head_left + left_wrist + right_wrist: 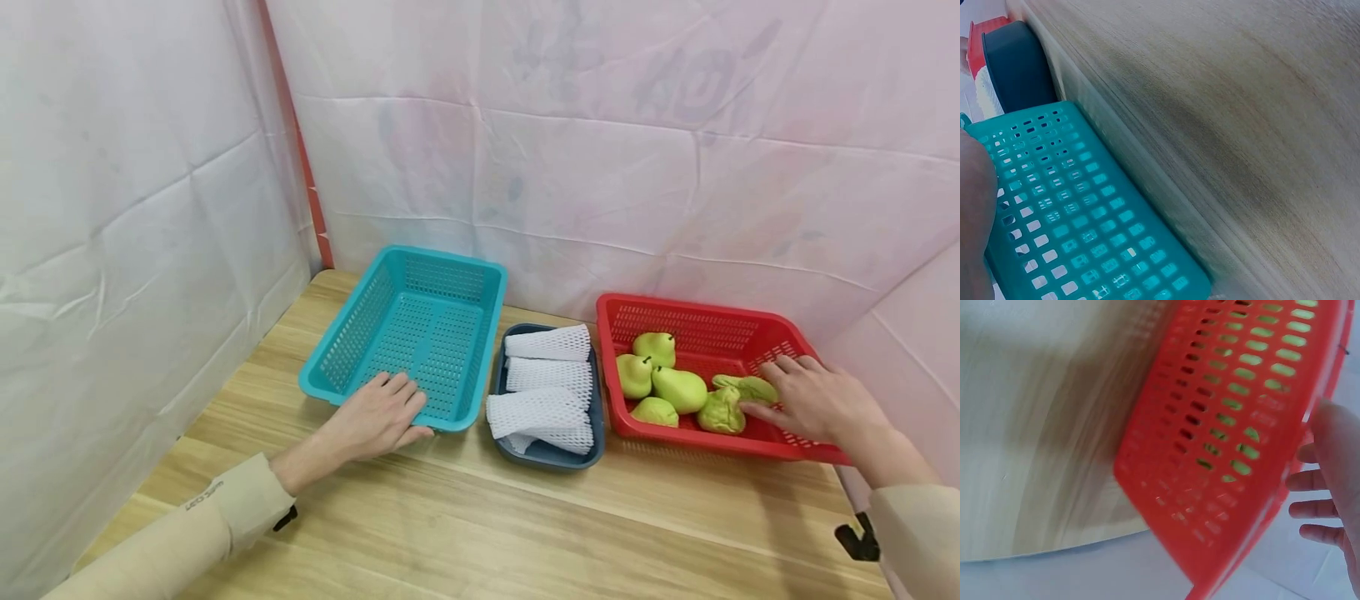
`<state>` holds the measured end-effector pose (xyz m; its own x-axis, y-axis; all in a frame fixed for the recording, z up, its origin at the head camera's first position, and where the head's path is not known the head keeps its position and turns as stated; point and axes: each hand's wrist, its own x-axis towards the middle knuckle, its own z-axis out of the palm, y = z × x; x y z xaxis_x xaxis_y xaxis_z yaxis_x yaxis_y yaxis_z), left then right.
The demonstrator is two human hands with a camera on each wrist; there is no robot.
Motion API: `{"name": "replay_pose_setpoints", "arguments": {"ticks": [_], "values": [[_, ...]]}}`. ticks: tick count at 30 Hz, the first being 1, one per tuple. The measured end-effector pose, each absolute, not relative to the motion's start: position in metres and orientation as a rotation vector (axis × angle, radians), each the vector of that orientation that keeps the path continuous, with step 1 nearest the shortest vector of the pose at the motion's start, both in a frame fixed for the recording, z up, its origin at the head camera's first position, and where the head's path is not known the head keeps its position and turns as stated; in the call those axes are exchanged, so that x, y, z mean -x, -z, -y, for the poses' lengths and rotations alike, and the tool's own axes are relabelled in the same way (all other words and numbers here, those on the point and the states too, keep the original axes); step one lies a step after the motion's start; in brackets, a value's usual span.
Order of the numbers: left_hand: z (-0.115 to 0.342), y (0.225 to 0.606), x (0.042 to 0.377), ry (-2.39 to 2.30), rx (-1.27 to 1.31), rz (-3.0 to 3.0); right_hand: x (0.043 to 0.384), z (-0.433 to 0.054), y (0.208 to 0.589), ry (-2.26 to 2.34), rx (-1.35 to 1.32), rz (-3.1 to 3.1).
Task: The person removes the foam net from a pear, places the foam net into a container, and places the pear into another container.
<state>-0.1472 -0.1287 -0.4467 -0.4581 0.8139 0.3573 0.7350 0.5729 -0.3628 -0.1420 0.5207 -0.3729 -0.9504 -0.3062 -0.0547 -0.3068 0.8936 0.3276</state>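
My left hand (382, 414) rests over the near rim of a teal plastic basket (427, 333), its fingers relaxed across the edge. In the left wrist view, part of that hand overlaps the perforated basket wall (1104, 206). My right hand (821, 400) reaches over the right side of a red basket (697, 307), fingers spread and holding nothing. Several green pears (680, 390) lie inside. Closest to the right thumb are a wrinkled pear (722, 411) and an elongated green piece (746, 387). The right wrist view shows separated fingers (1313, 481) beyond the red rim.
Between the baskets, a dark blue tray (551, 462) holds several white foam net sleeves (551, 408). All three containers stand on a wood-grain table (480, 533). White cloth (600, 183) hangs behind and at both sides. The table's edge (1085, 547) runs near the red basket.
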Motion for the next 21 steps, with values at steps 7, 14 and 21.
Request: {"name": "replay_pose_setpoints", "arguments": {"ticks": [7,14,21], "values": [[0.129,0.446,0.147,-0.214,1.235,2.322,0.135,-0.502,0.367,-0.392,0.476,-3.195],[0.129,0.446,0.146,-0.21,1.235,2.335,0.122,-0.478,0.361,-0.258,0.409,-3.268],[0.13,0.446,0.147,-0.211,1.234,2.339,0.11,-0.452,0.363,-0.146,0.503,-3.357]]}}
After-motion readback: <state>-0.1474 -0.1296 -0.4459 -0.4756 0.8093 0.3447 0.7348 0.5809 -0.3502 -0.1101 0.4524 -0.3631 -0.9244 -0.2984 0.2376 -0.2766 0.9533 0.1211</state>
